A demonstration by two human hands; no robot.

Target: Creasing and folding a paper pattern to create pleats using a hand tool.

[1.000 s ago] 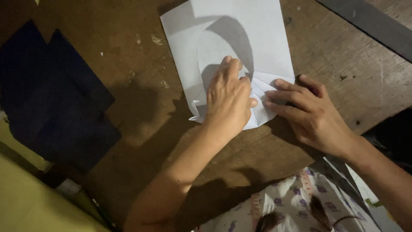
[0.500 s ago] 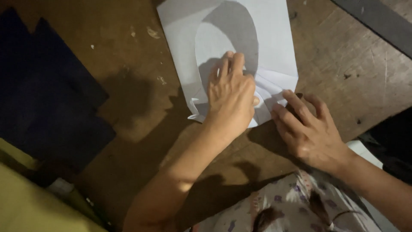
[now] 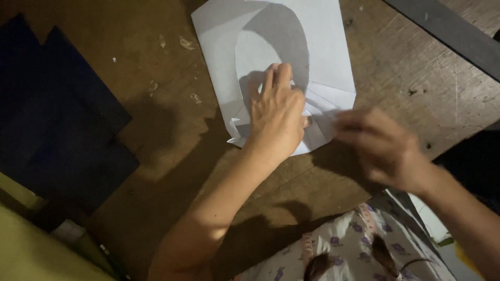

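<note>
A smooth white paper sheet (image 3: 317, 47) with a curved oval cutout lies at 12 o'clock on the scratched wooden tabletop (image 3: 432, 93). The left hand (image 3: 276, 117) presses flat on it — fingers together. The right hand (image 3: 383, 148), blurred at 3 o'clock, touches its folded corner — grip unclear.

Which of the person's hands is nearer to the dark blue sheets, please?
Left. The left hand lies flat on the white paper, on the side toward the dark blue sheets; the right hand is blurred at the paper's far edge.
</note>
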